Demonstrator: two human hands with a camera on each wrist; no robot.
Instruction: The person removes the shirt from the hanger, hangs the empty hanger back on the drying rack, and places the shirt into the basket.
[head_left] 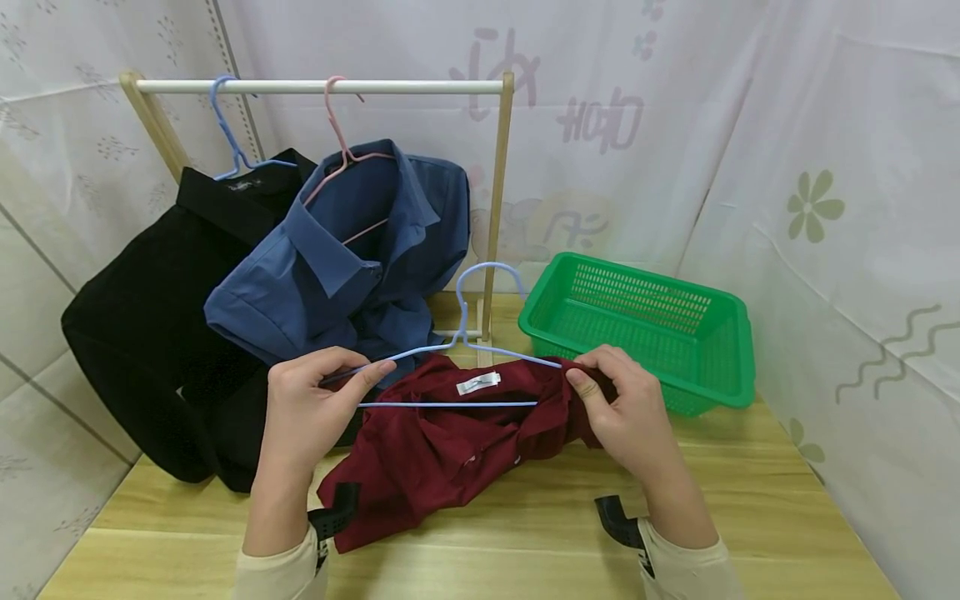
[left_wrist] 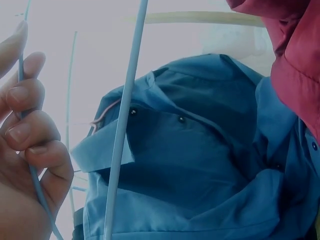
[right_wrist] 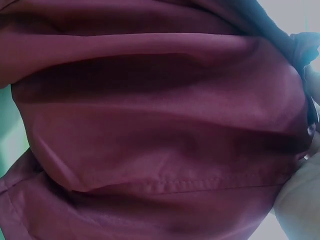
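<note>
Between the two hands is a light blue hanger [head_left: 450, 405], hook upward, its right part inside a dark red shirt [head_left: 435, 462]. My left hand [head_left: 307, 412] pinches the hanger's left arm, which is bare of cloth. In the left wrist view, that hand's curled fingers [left_wrist: 32, 132] wrap the thin hanger arm. My right hand [head_left: 626, 408] grips the shirt at its right shoulder, over the hanger's right end, which the cloth hides. The collar with its white label faces up, and the body droops toward the table. Red cloth [right_wrist: 160, 130] fills most of the right wrist view.
Behind the hands, a rack with a white rail [head_left: 420, 87] carries a black shirt [head_left: 157, 308] on a blue hanger and a blue shirt [head_left: 315, 275] on a pink hanger. A green basket [head_left: 637, 367] stands at the right on the wooden table [head_left: 787, 517].
</note>
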